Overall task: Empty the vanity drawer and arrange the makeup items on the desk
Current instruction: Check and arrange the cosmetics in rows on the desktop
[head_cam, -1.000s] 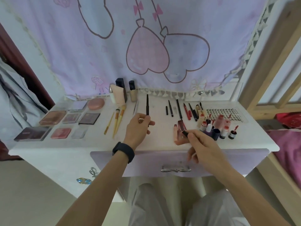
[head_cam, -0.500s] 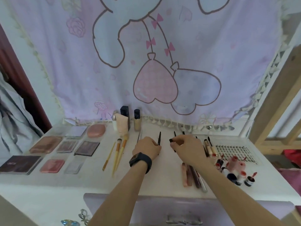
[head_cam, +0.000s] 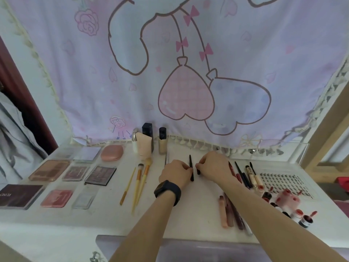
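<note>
Far left of the black pencil point(head_cam: 191, 168): dark rectangular palette point(head_cam: 18, 195), upside-down lettering on the lid, not legible.
Left: flat square palettes point(head_cam: 100, 174), clear lids, brown and pink pans. Rounded pink compact point(head_cam: 111, 152) behind them.
Nearer left: brushes point(head_cam: 140, 183), yellow handles, lying lengthwise.
Behind-left: beige soft tube point(head_cam: 144, 146), upright.
Left hand point(head_cam: 175, 172), black watch point(head_cam: 167, 191) at the wrist: fingers curled, tips pinching the pencil. The pencil lies flat on the white desk point(head_cam: 105, 220).
Just right: right hand point(head_cam: 215, 166), fingers bent, pinching a short black stick point(head_cam: 198, 171) that lies beside the pencil.
Right: slim pens point(head_cam: 243, 176) in a row; cream tube point(head_cam: 250, 173), dark print too small to read.
Far right: lash tray point(head_cam: 283, 183), rows of dark lashes, edge lettering unreadable. Small round pots point(head_cam: 306, 221).
In front of the pencil: pale purple drawer point(head_cam: 207, 250).
</note>
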Motion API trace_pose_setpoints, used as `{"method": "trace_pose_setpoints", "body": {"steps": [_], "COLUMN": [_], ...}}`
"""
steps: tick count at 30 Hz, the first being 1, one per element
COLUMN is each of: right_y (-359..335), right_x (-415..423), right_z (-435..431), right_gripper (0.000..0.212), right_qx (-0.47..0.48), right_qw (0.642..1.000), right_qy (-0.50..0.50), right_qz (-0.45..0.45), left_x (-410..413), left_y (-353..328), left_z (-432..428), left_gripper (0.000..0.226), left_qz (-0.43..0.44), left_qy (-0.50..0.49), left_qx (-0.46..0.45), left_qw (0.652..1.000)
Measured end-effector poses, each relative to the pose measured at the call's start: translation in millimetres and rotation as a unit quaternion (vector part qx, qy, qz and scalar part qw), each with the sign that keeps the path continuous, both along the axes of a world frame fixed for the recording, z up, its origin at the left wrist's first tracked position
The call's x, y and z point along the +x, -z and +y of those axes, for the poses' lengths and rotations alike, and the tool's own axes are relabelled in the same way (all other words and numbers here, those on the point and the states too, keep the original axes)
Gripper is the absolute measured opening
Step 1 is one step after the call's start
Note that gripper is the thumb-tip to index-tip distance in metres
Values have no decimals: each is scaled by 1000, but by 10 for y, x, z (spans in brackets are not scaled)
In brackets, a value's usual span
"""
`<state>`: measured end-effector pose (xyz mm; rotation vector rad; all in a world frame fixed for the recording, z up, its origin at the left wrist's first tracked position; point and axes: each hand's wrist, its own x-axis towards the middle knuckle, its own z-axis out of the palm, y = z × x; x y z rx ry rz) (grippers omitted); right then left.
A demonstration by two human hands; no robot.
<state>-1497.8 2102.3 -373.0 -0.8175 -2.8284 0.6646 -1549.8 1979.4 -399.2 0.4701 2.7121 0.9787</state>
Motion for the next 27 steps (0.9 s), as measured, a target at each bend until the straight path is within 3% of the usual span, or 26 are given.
{"method": "trace_pose_setpoints", "body": {"steps": [5,18,27], "right_y": [-8,-73,-142], "right_x": [16,140,569], "right_z": [2,-11,-259], "right_gripper": [19,29,34], "right_qx": [-5,-31,-7], "right_qw": [999,999,996], "right_qy": [-19,-37,-83], "right_qz": [-25,-17,27], "left_x": [39,68,-7], "left_y": [11,-51,-178], "left_z": [99,73,-333], "left_gripper": [26,25,23], "left_qz": [24,24,136], "left_qy": [4,28,-32], "left_qx": [-14,-34,-55], "left_qw": [1000,999,989]}}
